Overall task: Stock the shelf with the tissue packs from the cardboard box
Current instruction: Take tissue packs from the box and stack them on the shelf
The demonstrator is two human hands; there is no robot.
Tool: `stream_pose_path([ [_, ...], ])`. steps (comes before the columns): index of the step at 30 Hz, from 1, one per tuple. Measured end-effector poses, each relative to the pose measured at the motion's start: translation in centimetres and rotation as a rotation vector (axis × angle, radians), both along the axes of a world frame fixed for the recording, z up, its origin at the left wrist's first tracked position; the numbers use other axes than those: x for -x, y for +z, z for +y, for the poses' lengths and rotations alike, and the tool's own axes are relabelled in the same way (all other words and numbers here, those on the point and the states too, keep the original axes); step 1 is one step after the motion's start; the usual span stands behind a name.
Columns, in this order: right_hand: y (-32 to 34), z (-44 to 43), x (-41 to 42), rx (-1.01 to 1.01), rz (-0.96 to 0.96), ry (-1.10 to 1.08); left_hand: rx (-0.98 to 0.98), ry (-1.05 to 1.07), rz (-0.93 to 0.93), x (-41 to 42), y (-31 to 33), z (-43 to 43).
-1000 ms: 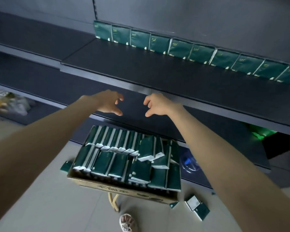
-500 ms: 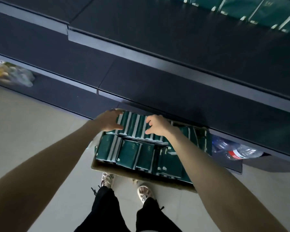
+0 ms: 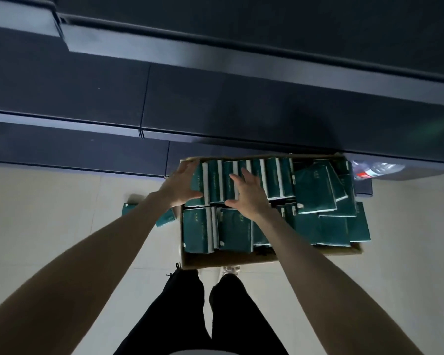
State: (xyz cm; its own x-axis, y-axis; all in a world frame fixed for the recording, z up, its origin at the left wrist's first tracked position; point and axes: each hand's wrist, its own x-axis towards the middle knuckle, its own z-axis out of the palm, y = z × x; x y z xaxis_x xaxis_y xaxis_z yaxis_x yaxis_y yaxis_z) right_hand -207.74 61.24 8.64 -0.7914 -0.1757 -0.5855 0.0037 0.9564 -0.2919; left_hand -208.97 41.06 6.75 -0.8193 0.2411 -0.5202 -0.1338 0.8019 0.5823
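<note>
An open cardboard box (image 3: 228, 258) stands on the floor against the foot of the dark shelf (image 3: 215, 98). It is full of dark green tissue packs with white edges. The back row of packs (image 3: 274, 178) stands upright, the front packs (image 3: 233, 231) stand too, and those at the right (image 3: 315, 190) lie tilted and loose. My left hand (image 3: 180, 187) lies against the left end of the back row, fingers straight, thumb along the near edge. My right hand (image 3: 249, 197) rests with spread fingers on the row, a few packs further right.
Two loose green packs (image 3: 164, 219) lie on the pale tiled floor left of the box. A plastic bottle (image 3: 374, 170) lies under the lowest shelf at the right. My legs (image 3: 180, 308) and shoes (image 3: 230, 269) are right behind the box.
My view has tipped down from the shelf rows to the box. Both hands came down from mid-air onto the back row of packs and now bracket a few of them.
</note>
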Motion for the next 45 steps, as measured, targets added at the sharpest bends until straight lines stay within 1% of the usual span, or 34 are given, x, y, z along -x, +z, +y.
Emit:
stream_pose_path([
  [2,-0.3,-0.4,0.0,-0.011,-0.017,-0.016,-0.029,-0.013,-0.01,1.0,-0.4,-0.2],
  [6,-0.7,-0.8,-0.1,-0.044,-0.034,-0.027,-0.021,-0.074,-0.065,2.4,-1.5,-0.5],
  [13,-1.2,-0.6,0.0,-0.017,-0.051,-0.058,0.06,-0.18,-0.059,3.1,-1.3,-0.7],
  [19,-0.6,-0.6,-0.1,0.028,-0.087,-0.081,-0.002,-0.087,-0.039,2.4,-0.1,-2.1],
  [23,0.7,-0.8,-0.8,0.067,-0.026,-0.072,-0.016,-0.034,0.02,1.5,1.8,-3.1],
  [25,1.5,-1.1,-1.1,0.127,0.008,-0.065,-0.016,-0.002,0.039,0.9,3.0,-3.4],
  [30,5.0,-2.0,-1.2,0.367,-0.03,-0.109,0.0,0.115,0.076,-0.6,7.1,-3.5],
  [33,8.0,-1.9,-0.7,0.423,0.051,-0.106,0.006,0.117,0.121,-1.3,10.0,-3.5],
  [36,11.8,-1.5,0.3,0.445,0.144,-0.039,-0.014,0.079,0.171,-1.8,13.7,-3.2],
  [41,19.3,-1.8,3.0,0.501,0.273,0.051,-0.037,-0.006,0.383,-0.7,21.1,-2.4],
  [45,25.1,-3.0,6.8,0.482,0.349,0.09,-0.001,0.015,0.576,2.4,26.2,-3.0],
])
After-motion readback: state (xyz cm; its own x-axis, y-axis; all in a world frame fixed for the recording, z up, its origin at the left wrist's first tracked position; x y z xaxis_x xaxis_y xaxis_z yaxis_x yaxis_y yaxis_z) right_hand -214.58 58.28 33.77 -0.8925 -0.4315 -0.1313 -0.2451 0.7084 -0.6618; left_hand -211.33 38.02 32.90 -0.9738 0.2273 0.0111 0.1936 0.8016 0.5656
